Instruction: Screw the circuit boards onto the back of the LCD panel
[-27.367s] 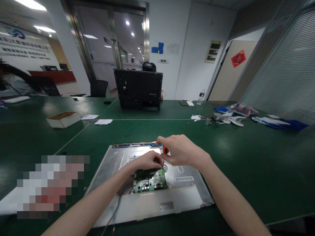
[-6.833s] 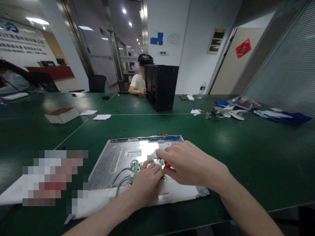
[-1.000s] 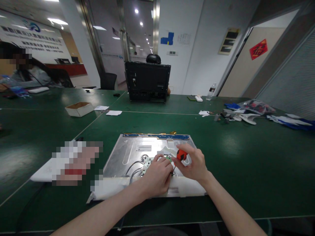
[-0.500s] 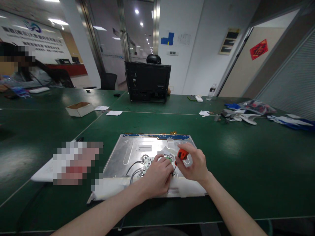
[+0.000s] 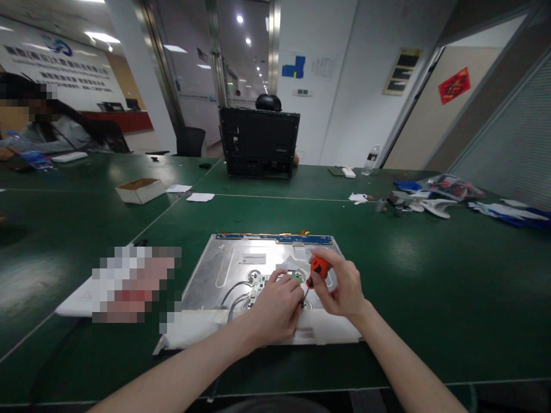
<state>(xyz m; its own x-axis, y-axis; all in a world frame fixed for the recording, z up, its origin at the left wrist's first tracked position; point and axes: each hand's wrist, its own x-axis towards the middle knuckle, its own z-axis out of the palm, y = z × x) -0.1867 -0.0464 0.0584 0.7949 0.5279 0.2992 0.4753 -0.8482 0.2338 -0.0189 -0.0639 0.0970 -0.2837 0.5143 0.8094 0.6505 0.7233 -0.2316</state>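
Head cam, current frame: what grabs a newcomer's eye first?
Probably the orange screwdriver in the right hand, tip down beside the left hand on a small green circuit board. Both sit on a silver metal panel lying flat on the green table. Behind stands a black monitor back.

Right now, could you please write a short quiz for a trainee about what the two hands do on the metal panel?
1. True or false: the right hand holds an orange-handled screwdriver.
2. What does the left hand rest on: A the cardboard box, B the green circuit board, C the water bottle?
3. The metal panel lies flat on the green ____.

Key: 1 true; 2 B; 3 table.
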